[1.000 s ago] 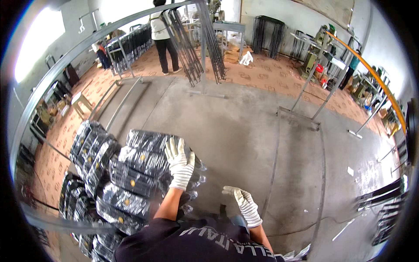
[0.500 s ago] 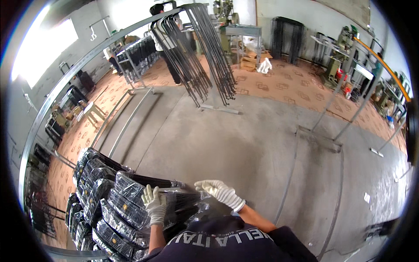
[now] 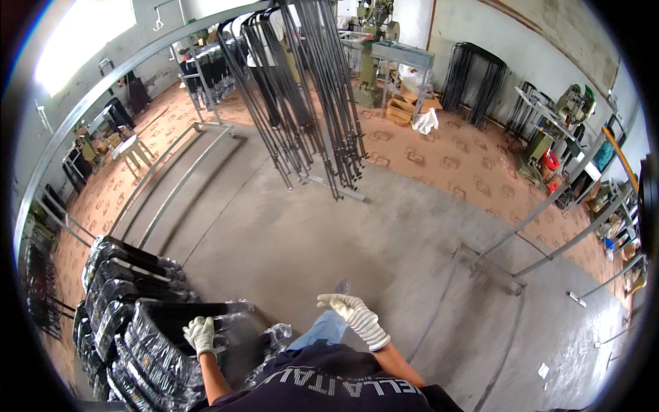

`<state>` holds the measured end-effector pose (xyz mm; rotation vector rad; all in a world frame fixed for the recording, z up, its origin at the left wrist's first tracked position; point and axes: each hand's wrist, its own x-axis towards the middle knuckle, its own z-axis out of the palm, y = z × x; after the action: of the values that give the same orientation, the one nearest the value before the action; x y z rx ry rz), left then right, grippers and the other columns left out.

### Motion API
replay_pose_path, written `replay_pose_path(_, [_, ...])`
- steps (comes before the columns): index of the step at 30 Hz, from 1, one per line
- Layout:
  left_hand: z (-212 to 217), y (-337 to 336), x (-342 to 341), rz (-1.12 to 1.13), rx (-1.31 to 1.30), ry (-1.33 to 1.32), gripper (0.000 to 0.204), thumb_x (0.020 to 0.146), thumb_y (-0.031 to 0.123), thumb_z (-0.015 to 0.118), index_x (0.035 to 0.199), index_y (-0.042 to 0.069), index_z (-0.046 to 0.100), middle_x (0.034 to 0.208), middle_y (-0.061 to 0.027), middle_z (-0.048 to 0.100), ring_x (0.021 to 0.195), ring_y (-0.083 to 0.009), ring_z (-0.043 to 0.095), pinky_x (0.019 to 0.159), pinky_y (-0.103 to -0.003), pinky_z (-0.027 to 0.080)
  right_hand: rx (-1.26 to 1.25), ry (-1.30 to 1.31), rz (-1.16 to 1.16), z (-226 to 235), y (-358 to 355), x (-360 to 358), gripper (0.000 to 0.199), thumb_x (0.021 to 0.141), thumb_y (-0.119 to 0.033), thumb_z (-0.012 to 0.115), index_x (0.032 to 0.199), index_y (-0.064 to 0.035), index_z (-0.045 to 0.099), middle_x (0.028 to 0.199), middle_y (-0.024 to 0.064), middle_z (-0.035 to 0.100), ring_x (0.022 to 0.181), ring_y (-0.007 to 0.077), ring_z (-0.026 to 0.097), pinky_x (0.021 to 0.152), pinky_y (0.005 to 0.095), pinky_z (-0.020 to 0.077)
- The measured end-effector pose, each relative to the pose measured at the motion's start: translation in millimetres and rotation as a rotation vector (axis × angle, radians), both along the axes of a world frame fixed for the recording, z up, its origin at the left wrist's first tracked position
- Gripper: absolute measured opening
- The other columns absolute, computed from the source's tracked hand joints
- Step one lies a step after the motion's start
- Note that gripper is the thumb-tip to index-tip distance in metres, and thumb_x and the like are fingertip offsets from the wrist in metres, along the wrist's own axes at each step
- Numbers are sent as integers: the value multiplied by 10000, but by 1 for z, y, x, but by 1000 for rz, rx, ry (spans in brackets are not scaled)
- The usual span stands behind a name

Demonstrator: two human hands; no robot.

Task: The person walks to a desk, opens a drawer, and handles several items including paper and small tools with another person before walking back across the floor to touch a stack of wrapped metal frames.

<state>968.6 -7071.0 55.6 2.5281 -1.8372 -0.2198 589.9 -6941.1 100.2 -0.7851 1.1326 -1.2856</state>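
My left hand [image 3: 200, 335], in a white knit glove, lies against a black plastic-wrapped bundle [image 3: 154, 314] on the pile at lower left. Its fingers are slightly bent and a little apart, and I see no grip round the bundle. In front of my body is my right hand [image 3: 353, 318], gloved the same way. Its fingers stretch leftward with nothing visible in them. The pile of shiny wrapped black bundles [image 3: 130, 374] leans in rows beside my left forearm. What the bundles hold is hidden by the wrap.
Ahead, a metal rail rack carries long black hooked rods [image 3: 319, 103]. A bare grey frame [image 3: 473, 254] stands on the concrete at right. Beyond are cardboard boxes [image 3: 400, 110], green machines [image 3: 539, 147], a stool [image 3: 134, 154] and more black rods [image 3: 473, 79] against the wall.
My view has shifted, and the pile and hanging rods sit differently in it. My left hand's spread fingers have bent somewhat. My right hand stays before my body; my leg has come into view.
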Motion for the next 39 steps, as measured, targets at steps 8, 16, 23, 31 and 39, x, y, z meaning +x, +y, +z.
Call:
replay_pose_path(8, [-46, -168, -304, -485, 201, 885, 425, 751, 426, 616, 1029, 105, 600, 927, -89, 638, 794, -223, 601, 723, -335, 466, -2, 183, -244, 34, -87, -165, 265, 905, -165, 474, 1077, 10, 575, 968, 67, 628, 902, 102, 552, 791, 203, 427])
replay_pose_path(16, [69, -167, -632, -1781, 385, 431, 291, 830, 335, 467, 875, 66, 571, 888, -139, 614, 635, -314, 604, 573, -400, 480, -230, 134, -769, 14, -144, -314, 316, 908, -172, 472, 1157, 19, 508, 1150, 51, 562, 953, 65, 518, 807, 196, 415])
replay_pose_path(23, [66, -180, -762, -1713, 324, 746, 311, 799, 280, 536, 1004, 47, 536, 921, -153, 599, 861, -311, 571, 723, -366, 458, -180, 823, -990, 60, -225, -399, 405, 899, -272, 437, 1209, -16, 485, 1236, 93, 505, 1241, 259, 345, 1059, 378, 166])
replay_pose_path(31, [77, -274, -925, -1524, 450, 868, 310, 778, 270, 548, 1011, 66, 546, 983, -156, 580, 914, -309, 548, 771, -359, 440, -338, 718, -858, 44, -327, -593, 382, 873, -256, 432, 1163, -25, 526, 1187, 119, 538, 1210, 274, 393, 1066, 418, 126])
replay_pose_path(39, [86, -334, -1058, -1515, 272, 961, 356, 777, 194, 536, 1097, 42, 500, 982, -166, 574, 929, -331, 542, 792, -351, 442, -276, 470, -784, 55, -402, -758, 335, 908, -183, 404, 1144, 20, 528, 1166, 105, 556, 1129, 167, 457, 1028, 331, 234])
